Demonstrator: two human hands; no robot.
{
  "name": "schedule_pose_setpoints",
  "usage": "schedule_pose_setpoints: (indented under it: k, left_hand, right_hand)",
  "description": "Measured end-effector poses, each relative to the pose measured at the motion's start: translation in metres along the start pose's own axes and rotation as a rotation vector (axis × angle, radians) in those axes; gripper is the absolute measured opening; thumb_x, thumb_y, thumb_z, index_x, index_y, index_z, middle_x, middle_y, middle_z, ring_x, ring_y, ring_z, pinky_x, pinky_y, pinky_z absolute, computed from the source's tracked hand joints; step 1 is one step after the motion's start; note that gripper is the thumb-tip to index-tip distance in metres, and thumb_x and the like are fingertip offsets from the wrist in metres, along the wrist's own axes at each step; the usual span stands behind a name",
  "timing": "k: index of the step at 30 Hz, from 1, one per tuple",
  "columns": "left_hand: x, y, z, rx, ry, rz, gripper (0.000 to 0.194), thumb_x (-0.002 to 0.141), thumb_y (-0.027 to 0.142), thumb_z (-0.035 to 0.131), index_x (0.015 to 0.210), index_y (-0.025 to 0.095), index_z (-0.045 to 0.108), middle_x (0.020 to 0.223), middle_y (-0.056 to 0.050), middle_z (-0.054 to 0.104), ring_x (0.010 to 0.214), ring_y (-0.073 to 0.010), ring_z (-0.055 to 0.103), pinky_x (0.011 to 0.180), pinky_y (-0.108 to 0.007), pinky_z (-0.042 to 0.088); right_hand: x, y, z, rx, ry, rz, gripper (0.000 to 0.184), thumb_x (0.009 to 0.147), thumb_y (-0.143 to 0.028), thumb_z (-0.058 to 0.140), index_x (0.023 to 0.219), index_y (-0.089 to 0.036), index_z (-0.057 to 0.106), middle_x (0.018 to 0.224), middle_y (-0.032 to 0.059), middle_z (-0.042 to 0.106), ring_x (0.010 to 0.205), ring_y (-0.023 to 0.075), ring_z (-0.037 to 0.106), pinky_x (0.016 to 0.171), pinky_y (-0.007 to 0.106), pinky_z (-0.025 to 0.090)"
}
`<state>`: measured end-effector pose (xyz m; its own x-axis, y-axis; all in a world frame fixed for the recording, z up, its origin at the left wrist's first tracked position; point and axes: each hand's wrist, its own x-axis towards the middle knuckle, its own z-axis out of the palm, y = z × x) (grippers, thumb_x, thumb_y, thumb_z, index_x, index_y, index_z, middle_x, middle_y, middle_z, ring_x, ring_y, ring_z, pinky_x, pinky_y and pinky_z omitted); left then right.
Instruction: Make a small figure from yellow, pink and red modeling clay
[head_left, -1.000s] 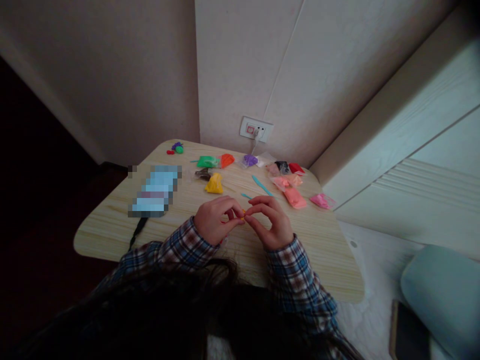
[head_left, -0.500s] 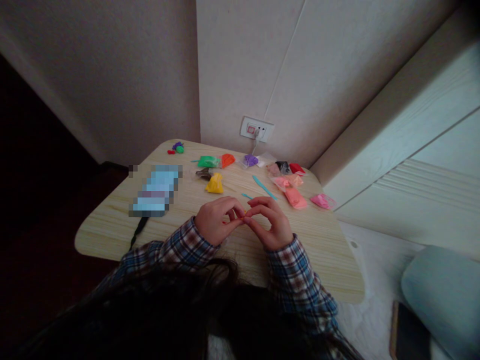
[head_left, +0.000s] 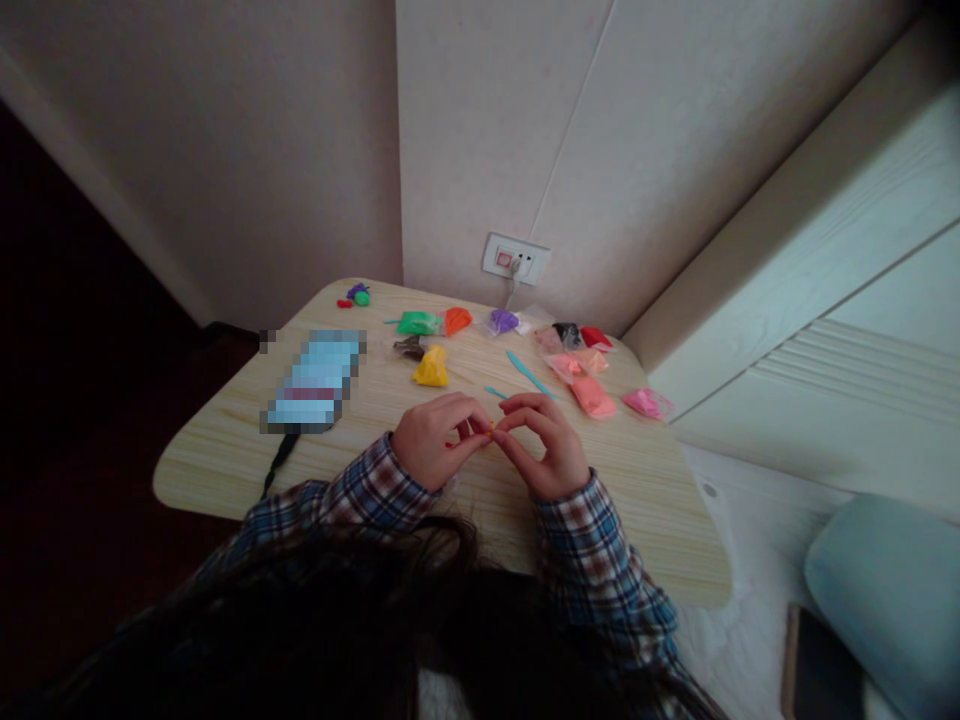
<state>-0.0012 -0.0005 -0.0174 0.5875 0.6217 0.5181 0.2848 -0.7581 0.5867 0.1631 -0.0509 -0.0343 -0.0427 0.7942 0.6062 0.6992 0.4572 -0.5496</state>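
Fingertip to fingertip, my left hand (head_left: 441,440) and my right hand (head_left: 549,447) meet above the near part of the table. Between them they pinch a tiny piece of yellow-orange clay (head_left: 493,428), mostly covered by the fingers. A bit of red shows under my left fingers, too small to make out. Just beyond the hands lie a small blue tool (head_left: 495,392) and a longer blue modelling tool (head_left: 529,374). A bag of yellow clay (head_left: 430,367) sits ahead of my left hand.
On the wooden table (head_left: 637,520) lie bags of green clay (head_left: 418,323), orange clay (head_left: 457,320), purple clay (head_left: 503,321) and pink clay (head_left: 648,403). Small clay pieces (head_left: 361,297) sit at the far left corner. A blurred-out phone (head_left: 319,380) with a black cord lies left. A wall socket (head_left: 516,259) is behind.
The fingertips have parted very slightly, so more of the yellow-orange clay shows. The whole view has shifted a little; nothing else has moved.
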Motion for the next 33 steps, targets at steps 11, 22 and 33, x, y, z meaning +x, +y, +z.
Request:
schedule_pose_setpoints:
  k: [11, 22, 33]
  left_hand:
    - [0.000, 0.000, 0.000, 0.010, -0.022, -0.021, 0.003, 0.075, 0.011, 0.060, 0.074, 0.013, 0.061, 0.067, 0.000, 0.059, 0.058, -0.0097, 0.056, 0.057, -0.020, 0.043]
    - [0.001, 0.001, 0.001, -0.013, -0.001, -0.095, 0.004, 0.074, 0.011, 0.058, 0.075, 0.013, 0.060, 0.070, -0.001, 0.062, 0.060, -0.0107, 0.058, 0.058, -0.021, 0.045]
    - [0.000, 0.000, 0.002, -0.010, -0.002, -0.122, 0.004, 0.076, 0.013, 0.056, 0.074, 0.014, 0.060, 0.070, -0.001, 0.063, 0.059, -0.0100, 0.058, 0.058, -0.021, 0.045]
  right_hand:
    - [-0.002, 0.008, -0.002, -0.047, -0.069, 0.014, 0.008, 0.080, -0.028, 0.059, 0.078, -0.021, 0.062, 0.096, 0.0071, 0.061, 0.093, 0.0196, 0.059, 0.083, 0.039, 0.050]
    - [-0.005, 0.010, 0.002, -0.128, 0.158, 0.131, 0.010, 0.080, -0.024, 0.054, 0.074, -0.019, 0.060, 0.086, 0.0093, 0.063, 0.085, 0.0204, 0.060, 0.079, 0.039, 0.049]
    - [-0.010, 0.019, 0.004, -0.155, 0.135, 0.176, 0.012, 0.079, -0.026, 0.053, 0.073, -0.019, 0.061, 0.086, 0.0087, 0.062, 0.086, 0.0212, 0.060, 0.081, 0.040, 0.049]
